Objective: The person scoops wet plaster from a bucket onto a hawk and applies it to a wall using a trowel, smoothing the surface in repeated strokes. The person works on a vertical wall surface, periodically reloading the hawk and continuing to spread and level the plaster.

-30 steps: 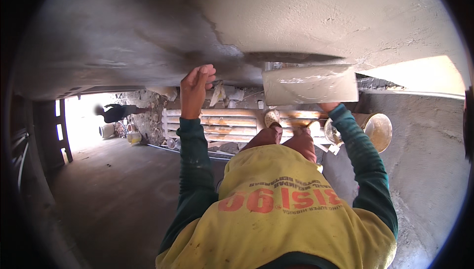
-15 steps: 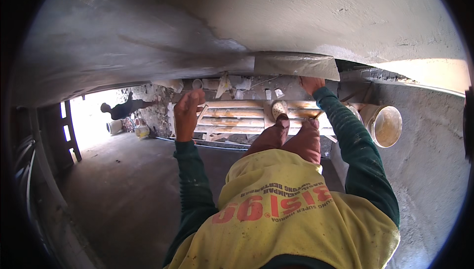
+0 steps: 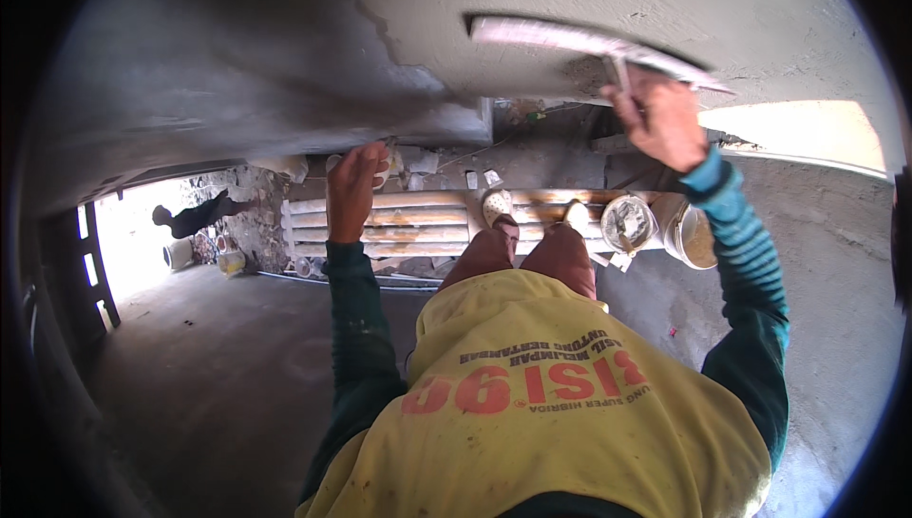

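Note:
My right hand (image 3: pixel 665 124) is wrapped round the handle of a long plastering trowel (image 3: pixel 570 33). Its blade is blurred by motion and lies along the wet grey plaster of the wall (image 3: pixel 437 5), tilted down toward the right. Farther left, my left hand (image 3: pixel 356 185) is raised near the lower part of the wall with its fingers curled together. What those fingers hold, if anything, cannot be made out. A darker, smoother plaster area (image 3: pixel 256 71) meets the lighter one along a ragged line.
My feet stand on a bamboo platform (image 3: pixel 380 219). At its right end are a bucket with grey mix (image 3: pixel 628 223) and a second pale bucket (image 3: pixel 691 235). A concrete floor (image 3: pixel 228 347) stretches below. Another person (image 3: pixel 199 215) is by the bright opening at left.
My right hand has swung the trowel up and to the right, from the wall's lower edge onto the lighter plaster. My left hand stays raised, slightly higher in view.

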{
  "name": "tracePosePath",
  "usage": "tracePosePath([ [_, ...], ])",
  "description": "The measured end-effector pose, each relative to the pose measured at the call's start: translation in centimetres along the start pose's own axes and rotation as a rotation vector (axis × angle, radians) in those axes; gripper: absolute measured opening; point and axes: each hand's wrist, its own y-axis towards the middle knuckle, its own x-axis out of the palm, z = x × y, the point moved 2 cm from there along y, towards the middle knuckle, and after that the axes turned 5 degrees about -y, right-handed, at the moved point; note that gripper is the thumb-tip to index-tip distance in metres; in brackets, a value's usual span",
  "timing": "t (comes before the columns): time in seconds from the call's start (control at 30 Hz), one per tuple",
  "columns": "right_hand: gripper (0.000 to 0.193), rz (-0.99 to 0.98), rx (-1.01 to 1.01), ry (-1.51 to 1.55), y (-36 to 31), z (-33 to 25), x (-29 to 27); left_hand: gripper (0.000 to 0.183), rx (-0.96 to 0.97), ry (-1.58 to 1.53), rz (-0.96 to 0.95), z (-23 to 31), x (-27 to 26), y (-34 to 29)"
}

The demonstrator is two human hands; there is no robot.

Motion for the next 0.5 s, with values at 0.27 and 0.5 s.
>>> tracePosePath([
  [0.27,0.030,0.313,0.128,0.371,-1.8,1.8,-19.7,0.052,-0.035,-0.073,0.013,-1.0,2.6,-1.3],
  [0.5,0.009,-0.016,0.128,-0.047,-7.0,1.6,-3.6,0.046,-0.037,-0.087,0.151,-0.4,4.7,-4.9],
])
